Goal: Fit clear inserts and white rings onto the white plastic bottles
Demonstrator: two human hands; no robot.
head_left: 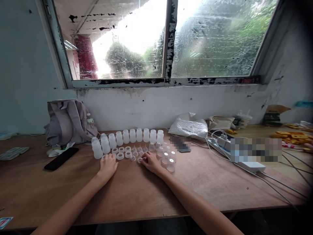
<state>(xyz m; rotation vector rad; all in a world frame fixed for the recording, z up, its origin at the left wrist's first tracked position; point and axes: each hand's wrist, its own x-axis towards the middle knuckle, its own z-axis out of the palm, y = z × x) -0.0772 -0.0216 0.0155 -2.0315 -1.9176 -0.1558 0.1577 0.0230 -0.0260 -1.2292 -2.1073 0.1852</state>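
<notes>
A curved row of frosted white bottles stands on the table; the two leftmost carry clear tops. In front of them lie several white rings, clear teats and, to the right, clear domed caps. My left hand is at the left end of the rings, its fingers curled over a white ring that they partly cover. The fingers of my right hand are closed at the edge of a clear teat, beside the caps.
A grey backpack and a black phone-like slab are on the left. Behind the caps lie a silvery bag and a partly blurred dark object. Cables and a white power strip occupy the right, near yellow pieces.
</notes>
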